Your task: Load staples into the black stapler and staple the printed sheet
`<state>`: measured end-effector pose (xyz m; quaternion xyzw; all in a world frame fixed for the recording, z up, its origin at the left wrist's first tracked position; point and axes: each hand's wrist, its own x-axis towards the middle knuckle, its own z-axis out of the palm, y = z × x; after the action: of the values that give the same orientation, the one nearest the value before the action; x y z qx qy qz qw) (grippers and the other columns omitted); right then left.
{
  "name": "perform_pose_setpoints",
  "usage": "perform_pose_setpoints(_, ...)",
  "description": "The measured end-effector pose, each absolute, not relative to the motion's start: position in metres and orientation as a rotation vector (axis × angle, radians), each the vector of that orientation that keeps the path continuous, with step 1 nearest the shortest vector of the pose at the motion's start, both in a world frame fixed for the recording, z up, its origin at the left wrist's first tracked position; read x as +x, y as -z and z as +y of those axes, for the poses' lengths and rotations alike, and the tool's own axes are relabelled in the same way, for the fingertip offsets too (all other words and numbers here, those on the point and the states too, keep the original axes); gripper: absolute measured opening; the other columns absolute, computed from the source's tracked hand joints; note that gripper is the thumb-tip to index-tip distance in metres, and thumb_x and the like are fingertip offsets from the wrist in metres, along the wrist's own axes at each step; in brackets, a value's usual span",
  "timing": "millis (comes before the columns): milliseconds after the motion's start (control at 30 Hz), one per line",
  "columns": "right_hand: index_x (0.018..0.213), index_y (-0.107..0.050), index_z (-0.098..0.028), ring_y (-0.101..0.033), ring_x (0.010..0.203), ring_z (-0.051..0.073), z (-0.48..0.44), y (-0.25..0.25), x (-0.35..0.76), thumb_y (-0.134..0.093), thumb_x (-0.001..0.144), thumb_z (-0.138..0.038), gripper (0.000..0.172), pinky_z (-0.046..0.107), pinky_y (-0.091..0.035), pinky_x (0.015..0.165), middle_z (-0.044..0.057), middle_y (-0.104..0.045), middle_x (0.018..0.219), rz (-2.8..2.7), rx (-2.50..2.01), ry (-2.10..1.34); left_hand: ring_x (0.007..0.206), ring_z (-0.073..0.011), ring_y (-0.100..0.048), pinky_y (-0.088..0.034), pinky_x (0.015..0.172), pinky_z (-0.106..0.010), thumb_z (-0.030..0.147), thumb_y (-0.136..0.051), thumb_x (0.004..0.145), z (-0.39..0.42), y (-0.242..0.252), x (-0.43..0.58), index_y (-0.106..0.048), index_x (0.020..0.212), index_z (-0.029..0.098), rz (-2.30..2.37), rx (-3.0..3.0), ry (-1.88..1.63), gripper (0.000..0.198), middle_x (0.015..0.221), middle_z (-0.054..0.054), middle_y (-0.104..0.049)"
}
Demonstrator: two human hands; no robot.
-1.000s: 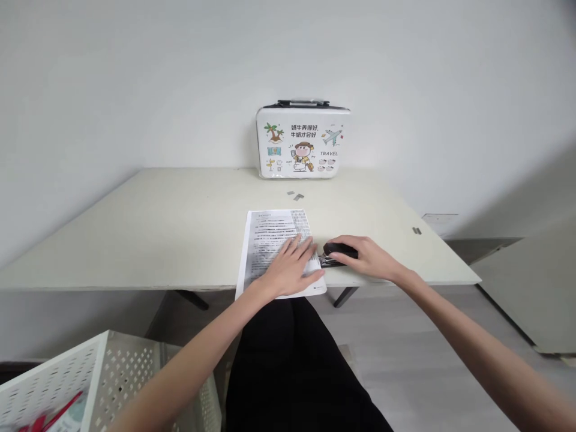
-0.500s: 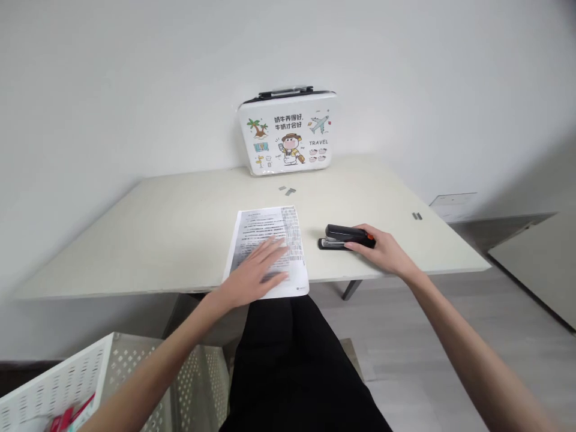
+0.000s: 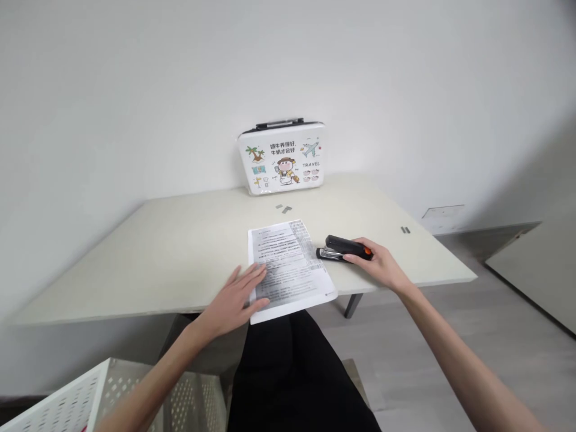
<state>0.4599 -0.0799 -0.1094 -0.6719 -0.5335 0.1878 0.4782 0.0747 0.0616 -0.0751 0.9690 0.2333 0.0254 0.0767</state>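
Printed paper (image 3: 288,264) lies at the front edge of the table, its lower end sticking out over the edge; I cannot tell how many sheets there are. My left hand (image 3: 236,297) is on the paper's left side, fingers stretched out, holding nothing. A black stapler (image 3: 345,247) with an orange mark sits just right of the paper, its front end close to the paper's right edge. My right hand (image 3: 378,264) grips the stapler's rear, thumb in front. The stapler's arm is raised a little above its base.
Behind, a white case (image 3: 283,162) with cartoon prints leans at the wall. Small staple strips (image 3: 284,209) lie on the white table (image 3: 180,252) before it, and more staple strips (image 3: 405,230) lie at the right. A white perforated basket (image 3: 96,390) stands below left.
The paper has turned and shifted right, nearer the stapler. My left hand has moved from the paper's middle to its left side. The camera view has tilted up slightly.
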Motion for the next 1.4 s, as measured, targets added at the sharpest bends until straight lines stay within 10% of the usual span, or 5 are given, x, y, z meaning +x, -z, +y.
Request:
perform_pose_setpoints(367,0.111,-0.069,-0.020,-0.068,0.094,0.027,-0.070,0.125,0.459,-0.070,0.090,-0.061,0.046,0.038,-0.053,0.084,0.009,-0.076,0.104,-1.133,-1.568,-0.249,0.161,-0.0240,-0.023,-0.002,0.133,-0.048,0.059,-0.036,0.110,0.066,0.090,0.158,-0.022,0.169,0.036,0.434,2.870,-0.174,0.065,0.172,0.000,-0.031)
perform_pose_setpoints(633,0.113,-0.069,-0.022,-0.067,0.099,0.028,-0.069,0.134,0.458,-0.068,0.095,-0.053,0.036,0.041,-0.054,0.088,0.010,-0.074,0.108,-1.146,-1.560,0.083,0.160,-0.0314,-0.026,-0.007,0.130,-0.061,0.066,-0.040,0.106,0.105,0.087,0.243,-0.045,0.159,0.035,0.452,2.748,-0.123,0.063,0.170,-0.003,-0.038)
perform_pose_setpoints(867,0.114,-0.067,-0.024,-0.065,0.101,0.029,-0.067,0.135,0.459,-0.066,0.099,-0.048,0.029,0.043,-0.053,0.087,0.010,-0.073,0.107,-1.166,-1.540,0.250,0.161,-0.0354,-0.021,-0.002,0.124,-0.075,0.068,-0.036,0.105,0.114,0.100,0.313,-0.030,0.166,0.032,0.421,2.769,-0.139,0.072,0.172,-0.006,-0.032)
perform_pose_setpoints(1100,0.114,-0.067,-0.025,-0.064,0.099,0.029,-0.065,0.133,0.459,-0.064,0.101,-0.047,0.026,0.044,-0.052,0.087,0.009,-0.074,0.107,-1.242,-1.570,0.236,0.162,-0.0340,-0.017,-0.008,0.130,-0.061,0.044,-0.033,0.109,0.111,0.116,0.343,-0.028,0.168,0.025,0.432,2.843,-0.214,0.063,0.172,-0.007,-0.033)
perform_pose_setpoints(1400,0.112,-0.068,-0.023,-0.065,0.102,0.030,-0.065,0.136,0.461,-0.066,0.097,-0.053,0.034,0.044,-0.053,0.089,0.010,-0.074,0.108,-1.168,-1.602,0.137,0.162,-0.0245,-0.020,-0.013,0.133,-0.045,0.058,-0.032,0.110,0.101,0.104,0.190,-0.036,0.166,0.026,0.557,2.843,-0.230,0.064,0.172,-0.001,-0.030)
